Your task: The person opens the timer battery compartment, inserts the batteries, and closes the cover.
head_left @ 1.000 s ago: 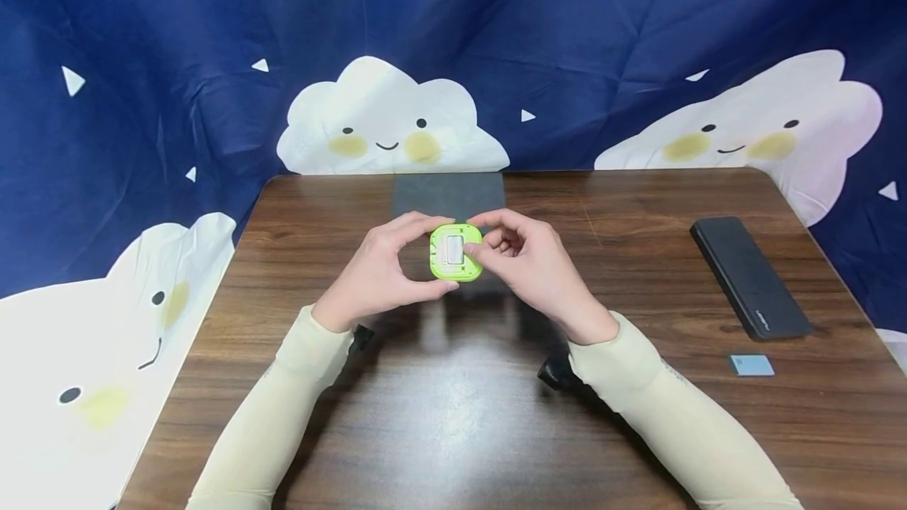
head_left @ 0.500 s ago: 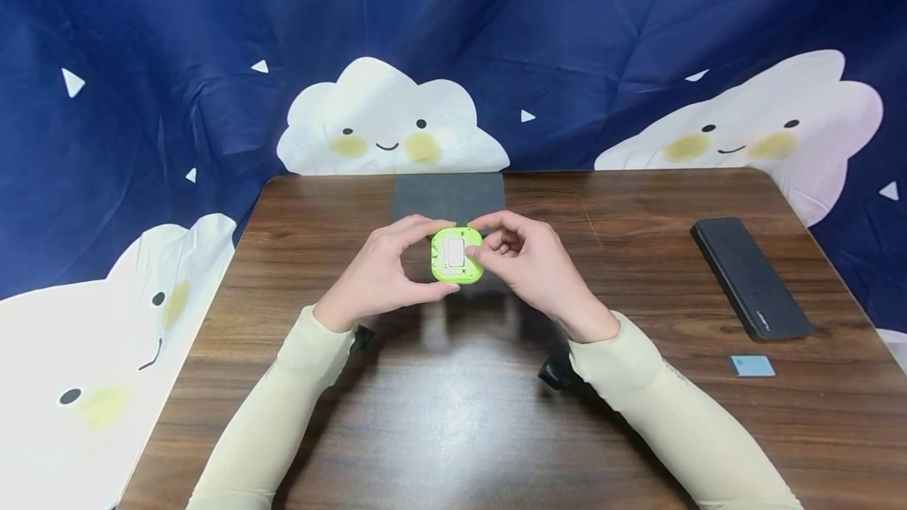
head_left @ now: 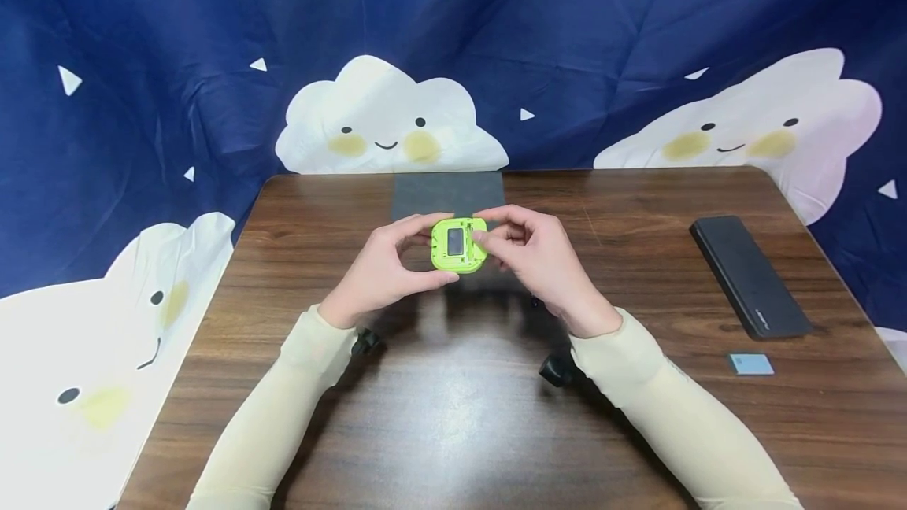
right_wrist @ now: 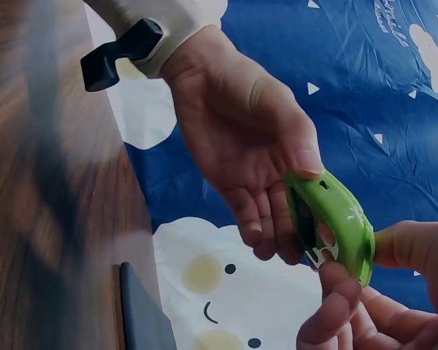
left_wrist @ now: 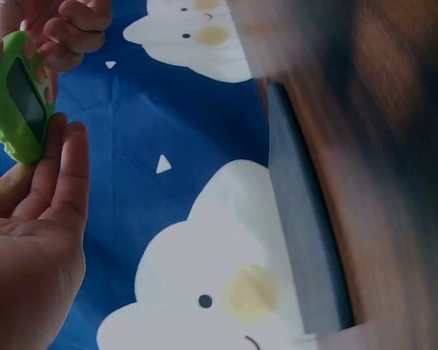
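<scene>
A small bright-green handheld electronic gadget (head_left: 444,261) with rounded corners is raised above the table, a rectangular screen (head_left: 456,241) on its face. My left hand (head_left: 379,266) grips its left side, fingers along the top edge and thumb below. My right hand (head_left: 540,262) pinches its right side, with the thumb (head_left: 489,243) on the face and index finger at the top corner. In the left wrist view the gadget (left_wrist: 1,109) shows a dark screen and pinkish spots along one side. The right wrist view has both hands around the gadget (right_wrist: 347,219).
A black oblong case (head_left: 747,278) lies at the right of the wooden table (head_left: 453,447), with a small light-blue box (head_left: 752,364) in front of it. A grey flat panel (head_left: 446,191) is at the back edge. Black wrist mounts (head_left: 556,371) sit under the cuffs. A blue cloud-print curtain (head_left: 567,22) hangs behind.
The gadget has tilted and risen slightly. Its screen has turned from bright white to dark, and a pale strip now shows beside the right thumb, which has shifted a little right.
</scene>
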`<action>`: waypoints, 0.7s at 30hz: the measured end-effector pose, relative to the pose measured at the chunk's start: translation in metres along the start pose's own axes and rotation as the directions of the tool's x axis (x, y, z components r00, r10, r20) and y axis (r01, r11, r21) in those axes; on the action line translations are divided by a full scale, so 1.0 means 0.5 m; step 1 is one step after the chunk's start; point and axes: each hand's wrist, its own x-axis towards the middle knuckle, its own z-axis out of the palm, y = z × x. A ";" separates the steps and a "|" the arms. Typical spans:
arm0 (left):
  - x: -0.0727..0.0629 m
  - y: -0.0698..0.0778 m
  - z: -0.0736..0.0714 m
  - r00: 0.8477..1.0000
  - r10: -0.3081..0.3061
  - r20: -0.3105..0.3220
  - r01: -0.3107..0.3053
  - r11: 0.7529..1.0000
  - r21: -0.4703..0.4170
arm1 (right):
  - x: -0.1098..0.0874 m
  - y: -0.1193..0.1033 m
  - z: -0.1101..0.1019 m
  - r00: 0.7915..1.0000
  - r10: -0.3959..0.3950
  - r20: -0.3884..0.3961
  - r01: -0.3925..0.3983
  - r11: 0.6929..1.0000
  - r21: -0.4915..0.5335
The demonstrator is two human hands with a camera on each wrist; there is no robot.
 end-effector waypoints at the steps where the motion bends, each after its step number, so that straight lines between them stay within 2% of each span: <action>1: 0.001 -0.001 0.000 1.000 -0.005 0.000 0.005 1.000 -0.016 | 0.001 0.000 -0.001 1.000 0.010 -0.003 -0.010 1.000 0.012; 9: 0.003 -0.008 -0.006 0.998 -0.057 -0.022 0.056 0.998 -0.039 | 0.013 0.000 -0.027 0.998 0.065 -0.028 -0.060 0.987 0.147; 12: 0.004 -0.007 -0.011 0.997 -0.069 -0.040 0.067 0.997 -0.049 | 0.006 0.011 -0.052 0.996 0.084 -0.038 -0.079 0.992 0.103; 15: 0.005 -0.007 -0.018 0.996 -0.074 -0.055 0.070 0.995 -0.065 | -0.010 0.039 -0.079 0.992 0.126 -0.030 -0.126 0.992 0.000; 21: 0.007 -0.012 -0.025 0.992 -0.112 -0.053 0.106 0.989 -0.100 | -0.063 0.117 -0.123 0.974 0.227 0.016 -0.223 0.963 -0.149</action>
